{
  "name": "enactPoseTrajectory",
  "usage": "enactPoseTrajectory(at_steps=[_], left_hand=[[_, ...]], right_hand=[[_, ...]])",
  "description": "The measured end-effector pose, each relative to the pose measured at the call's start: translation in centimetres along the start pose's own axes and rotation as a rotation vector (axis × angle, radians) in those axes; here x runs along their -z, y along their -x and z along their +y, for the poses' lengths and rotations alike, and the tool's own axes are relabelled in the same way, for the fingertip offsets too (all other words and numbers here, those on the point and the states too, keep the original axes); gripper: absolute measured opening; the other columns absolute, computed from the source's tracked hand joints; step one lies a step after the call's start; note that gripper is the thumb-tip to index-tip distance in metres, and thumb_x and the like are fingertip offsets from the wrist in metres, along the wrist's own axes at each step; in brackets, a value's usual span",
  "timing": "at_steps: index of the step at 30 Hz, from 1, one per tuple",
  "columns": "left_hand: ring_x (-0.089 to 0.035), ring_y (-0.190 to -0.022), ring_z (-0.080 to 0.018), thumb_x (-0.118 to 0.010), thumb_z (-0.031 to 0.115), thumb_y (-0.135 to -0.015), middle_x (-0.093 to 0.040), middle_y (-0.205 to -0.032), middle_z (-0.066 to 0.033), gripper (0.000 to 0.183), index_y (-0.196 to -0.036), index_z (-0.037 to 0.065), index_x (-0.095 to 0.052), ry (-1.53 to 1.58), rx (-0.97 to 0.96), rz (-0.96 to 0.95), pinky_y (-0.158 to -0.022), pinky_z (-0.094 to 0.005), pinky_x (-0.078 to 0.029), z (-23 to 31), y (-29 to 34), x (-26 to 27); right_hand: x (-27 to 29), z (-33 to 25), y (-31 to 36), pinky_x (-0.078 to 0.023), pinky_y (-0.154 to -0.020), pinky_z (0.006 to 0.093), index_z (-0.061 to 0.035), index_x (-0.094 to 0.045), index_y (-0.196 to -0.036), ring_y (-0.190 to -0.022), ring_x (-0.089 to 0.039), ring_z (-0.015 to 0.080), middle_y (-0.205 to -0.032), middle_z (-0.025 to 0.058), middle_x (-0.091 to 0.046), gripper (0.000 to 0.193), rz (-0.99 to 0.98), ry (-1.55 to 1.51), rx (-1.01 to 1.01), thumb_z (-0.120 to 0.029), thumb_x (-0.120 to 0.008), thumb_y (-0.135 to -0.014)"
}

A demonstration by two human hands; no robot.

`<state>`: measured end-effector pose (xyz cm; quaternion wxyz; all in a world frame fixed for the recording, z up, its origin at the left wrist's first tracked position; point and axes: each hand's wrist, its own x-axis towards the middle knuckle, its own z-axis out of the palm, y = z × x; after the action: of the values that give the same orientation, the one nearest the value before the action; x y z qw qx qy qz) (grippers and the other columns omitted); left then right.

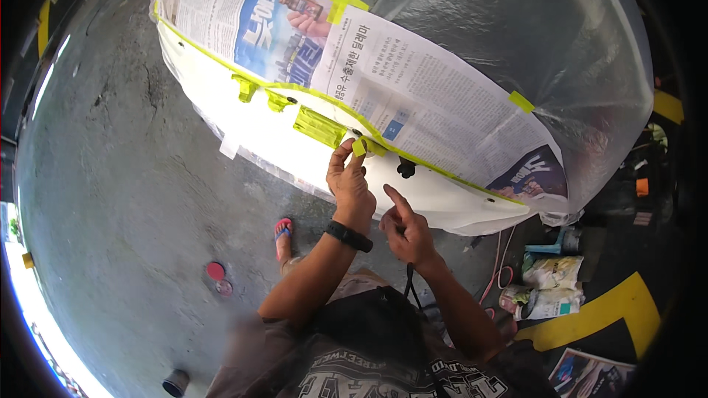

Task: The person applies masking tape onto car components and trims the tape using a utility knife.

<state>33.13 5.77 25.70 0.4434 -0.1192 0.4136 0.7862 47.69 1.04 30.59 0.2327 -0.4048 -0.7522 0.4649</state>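
Note:
A glossy white car body panel (280, 129) curves across the upper middle. Lime-yellow masking tape (317, 127) covers parts of its edge and runs along the border of the newspaper (420, 88). My left hand (350, 186) is closed in a pinch at the panel's edge, with a small piece of yellow tape (360, 148) between thumb and fingertips. Lower and to the right, my right hand (410, 236) has its index finger stretched out toward the panel and the other fingers curled; I see nothing in it. Near the hands, a black plastic fitting (405, 168) sticks out of the panel.
Clear plastic sheeting (509, 22) drapes beyond the newspaper. Bags (553, 273) and a pink cord (495, 269) lie at the right, near a yellow floor marking (590, 324). Red discs (215, 271) and a dark cup (175, 382) rest on the grey floor (133, 199).

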Motion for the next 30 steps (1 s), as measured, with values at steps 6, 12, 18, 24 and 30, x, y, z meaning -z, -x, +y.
enactPoseTrajectory(at_steps=[6,12,18,24,30], left_hand=[[-0.053,-0.072,-0.0059,-0.084,0.011,-0.086,-0.069,-0.089,0.004,0.015,-0.096,0.013,-0.073,0.264,0.064,-0.039,-0.067,-0.0242,-0.04,-0.8,-0.7,-0.5],[-0.057,-0.072,-0.007,-0.082,0.012,-0.088,-0.07,-0.086,0.0033,0.011,-0.093,0.012,-0.072,0.411,0.071,-0.056,-0.067,-0.0248,-0.046,-2.1,-1.1,-0.3],[-0.061,-0.07,-0.01,-0.079,0.01,-0.09,-0.072,-0.085,-0.0018,0.011,-0.088,0.01,-0.069,0.462,0.101,-0.056,-0.064,-0.0274,-0.051,-2.5,-1.6,-0.7],[-0.065,-0.071,-0.0122,-0.076,0.007,-0.09,-0.072,-0.086,-0.0039,0.01,-0.087,0.008,-0.067,0.459,0.076,-0.077,-0.066,-0.0294,-0.055,-2.0,-1.7,-0.9],[-0.057,-0.068,-0.0076,-0.075,0.009,-0.088,-0.069,-0.083,0.0012,0.005,-0.092,0.008,-0.071,0.457,0.097,-0.061,-0.063,-0.0252,-0.047,-1.9,-1.8,-1.1]], right_hand=[[2.4,-4.8,-5.9,-0.054,-0.074,0.0384,-0.0025,-0.022,-0.161,-0.072,-0.069,0.0316,-0.079,0.015,-0.069,0.084,-0.273,0.386,-0.031,0.005,-0.059,-0.086],[1.8,-7.1,-9.3,-0.051,-0.072,0.0466,-0.0033,-0.025,-0.16,-0.075,-0.068,0.0389,-0.083,0.0191,-0.069,0.082,-0.351,0.703,-0.225,-0.004,-0.061,-0.087],[1.4,-6.2,-9.8,-0.051,-0.07,0.0509,-0.0124,-0.025,-0.162,-0.074,-0.068,0.0416,-0.083,0.019,-0.068,0.086,-0.35,0.808,-0.166,-0.001,-0.062,-0.085],[1.0,-6.6,-10.4,-0.055,-0.073,0.0549,-0.0096,-0.019,-0.162,-0.078,-0.07,0.0452,-0.081,0.0256,-0.07,0.092,-0.388,0.876,-0.139,-0.007,-0.066,-0.083],[0.4,-7.2,-10.9,-0.055,-0.074,0.0556,-0.0111,-0.018,-0.162,-0.081,-0.07,0.0462,-0.085,0.0268,-0.071,0.092,-0.408,0.937,-0.203,-0.008,-0.066,-0.084]])
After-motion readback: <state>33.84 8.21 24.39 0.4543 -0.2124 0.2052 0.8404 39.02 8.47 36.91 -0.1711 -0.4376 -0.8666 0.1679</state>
